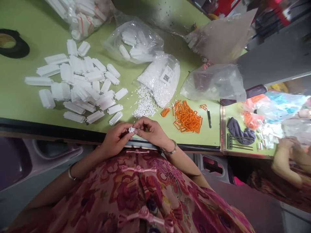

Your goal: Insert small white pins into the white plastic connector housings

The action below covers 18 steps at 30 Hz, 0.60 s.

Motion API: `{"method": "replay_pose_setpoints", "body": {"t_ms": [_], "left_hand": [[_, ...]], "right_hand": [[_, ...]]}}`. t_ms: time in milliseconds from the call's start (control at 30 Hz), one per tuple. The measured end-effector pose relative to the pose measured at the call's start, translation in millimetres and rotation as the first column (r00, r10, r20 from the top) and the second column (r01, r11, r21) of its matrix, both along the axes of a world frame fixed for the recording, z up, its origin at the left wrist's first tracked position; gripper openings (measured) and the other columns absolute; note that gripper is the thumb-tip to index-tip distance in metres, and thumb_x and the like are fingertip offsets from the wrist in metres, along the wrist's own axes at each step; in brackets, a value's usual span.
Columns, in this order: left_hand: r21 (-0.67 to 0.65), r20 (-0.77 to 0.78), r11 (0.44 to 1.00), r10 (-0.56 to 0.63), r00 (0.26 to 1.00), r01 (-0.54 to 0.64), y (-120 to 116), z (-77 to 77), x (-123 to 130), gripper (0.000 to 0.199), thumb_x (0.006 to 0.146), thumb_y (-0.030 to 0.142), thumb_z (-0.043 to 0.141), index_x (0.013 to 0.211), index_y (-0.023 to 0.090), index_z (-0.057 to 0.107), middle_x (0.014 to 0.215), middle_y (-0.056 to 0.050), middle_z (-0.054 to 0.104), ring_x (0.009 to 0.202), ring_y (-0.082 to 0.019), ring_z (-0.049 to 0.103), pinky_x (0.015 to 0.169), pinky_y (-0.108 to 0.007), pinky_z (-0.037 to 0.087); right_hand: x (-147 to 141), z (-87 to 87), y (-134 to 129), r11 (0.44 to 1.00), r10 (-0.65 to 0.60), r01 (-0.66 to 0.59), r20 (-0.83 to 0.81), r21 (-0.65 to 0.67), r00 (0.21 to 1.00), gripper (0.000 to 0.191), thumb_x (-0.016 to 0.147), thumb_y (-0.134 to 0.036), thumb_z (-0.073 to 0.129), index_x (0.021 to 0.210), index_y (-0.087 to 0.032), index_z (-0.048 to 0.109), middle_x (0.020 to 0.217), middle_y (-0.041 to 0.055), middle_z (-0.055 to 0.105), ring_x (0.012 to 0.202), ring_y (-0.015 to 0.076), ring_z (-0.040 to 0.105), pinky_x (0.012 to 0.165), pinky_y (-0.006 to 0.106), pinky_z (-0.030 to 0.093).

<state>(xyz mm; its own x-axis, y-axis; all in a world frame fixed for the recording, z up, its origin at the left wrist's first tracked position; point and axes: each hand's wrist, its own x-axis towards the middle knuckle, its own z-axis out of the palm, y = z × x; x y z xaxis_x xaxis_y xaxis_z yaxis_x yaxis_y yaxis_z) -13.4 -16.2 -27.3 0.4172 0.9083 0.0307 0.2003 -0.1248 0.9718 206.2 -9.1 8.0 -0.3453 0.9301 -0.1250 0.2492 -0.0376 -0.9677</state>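
One white piece pinched by curled left hand, right hand, near table edge; green tabletop leftward.

No word or number can be read; the one clear printed mark is a black QR code on a white label, which stands on the clear bag of tiny white pieces lying just beyond and to the left of the pile of orange frames. The label sits askew, with the code on its half nearer the pile; on its farther half runs small print, too fine to make out. Well beyond the pile and far to its left, red bands show through another clear bag, and whether they carry lettering cannot be told
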Motion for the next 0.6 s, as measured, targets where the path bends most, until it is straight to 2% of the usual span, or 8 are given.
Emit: {"method": "replay_pose_setpoints", "body": {"t_ms": [100,200,333,400,467,533,600], "left_hand": [[0.028,-0.05,1.0,-0.004,0.999,0.005,0,1.8,-1,0.024,0.104,0.037,0.062,0.115,0.017,0.071,0.097,-0.006,0.076,0.079,-0.019,0.074,0.076,-0.031,0.059],[0.084,-0.117,0.996,0.011,0.993,-0.001,-1,1.6,-1,0.024,0.1,0.035,0.061,0.113,0.018,0.073,0.103,-0.01,0.08,0.089,-0.022,0.075,0.083,-0.033,0.061],[0.104,-0.116,0.994,0.03,0.993,-0.018,-2,0.4,-3,0.025,0.096,0.038,0.064,0.109,0.019,0.075,0.101,-0.009,0.081,0.087,-0.024,0.076,0.083,-0.035,0.062],[0.055,-0.081,0.998,0.037,0.996,-0.033,-3,2.5,-4,0.024,0.095,0.039,0.067,0.108,0.02,0.075,0.093,-0.007,0.08,0.079,-0.022,0.075,0.076,-0.033,0.062],[-0.04,-0.013,0.996,0.074,0.997,-0.075,-6,7.1,-5,0.024,0.095,0.039,0.069,0.11,0.021,0.074,0.081,-0.003,0.078,0.067,-0.02,0.072,0.066,-0.03,0.059],[-0.137,0.072,0.978,0.171,0.983,-0.16,-7,12.7,-4,0.025,0.096,0.038,0.071,0.113,0.02,0.073,0.072,0.0,0.076,0.056,-0.016,0.066,0.057,-0.028,0.055],[-0.191,0.143,0.947,0.288,0.947,-0.259,-8,17.1,-2,0.024,0.095,0.037,0.073,0.112,0.02,0.072,0.067,0.001,0.075,0.051,-0.014,0.062,0.053,-0.026,0.053]], "right_hand": [[-3,-1.2,0,0.995,-0.021,0.013,-0.084,-0.094,0.996,0.017,0.094,-0.035,0.079,0.095,-0.02,0.07,0.08,-0.0046,0.056,0.072,0.0118,0.049,0.068,0.026,0.042],[-8,-0.9,0,0.978,-0.046,0.014,-0.151,-0.21,0.987,0.033,0.086,-0.047,0.087,0.087,-0.021,0.067,0.075,-0.0057,0.055,0.068,0.0116,0.047,0.065,0.026,0.04],[-8,4.3,1,0.973,-0.028,-0.01,-0.162,-0.229,0.986,0.04,0.083,-0.054,0.09,0.083,-0.022,0.067,0.075,-0.0049,0.057,0.069,0.0119,0.049,0.067,0.027,0.044],[-1,7.1,2,0.983,0.013,-0.038,-0.137,-0.182,0.99,0.035,0.088,-0.053,0.087,0.09,-0.022,0.071,0.079,-0.0031,0.061,0.073,0.0133,0.054,0.069,0.028,0.047],[11,7.6,2,0.996,-0.001,-0.003,-0.047,-0.086,0.999,0.029,0.095,-0.049,0.081,0.102,-0.022,0.075,0.085,-0.0004,0.067,0.077,0.015,0.059,0.072,0.03,0.05],[22,4.7,2,0.991,-0.105,0.093,0.131,0.096,0.986,0.018,0.101,-0.039,0.074,0.106,-0.022,0.076,0.089,0.0024,0.071,0.08,0.0169,0.062,0.077,0.032,0.052],[27,-0.3,1,0.958,-0.16,0.069,0.317,0.278,0.935,0.011,0.105,-0.028,0.067,0.103,-0.021,0.076,0.093,0.0058,0.074,0.087,0.0194,0.065,0.083,0.034,0.054]]}}
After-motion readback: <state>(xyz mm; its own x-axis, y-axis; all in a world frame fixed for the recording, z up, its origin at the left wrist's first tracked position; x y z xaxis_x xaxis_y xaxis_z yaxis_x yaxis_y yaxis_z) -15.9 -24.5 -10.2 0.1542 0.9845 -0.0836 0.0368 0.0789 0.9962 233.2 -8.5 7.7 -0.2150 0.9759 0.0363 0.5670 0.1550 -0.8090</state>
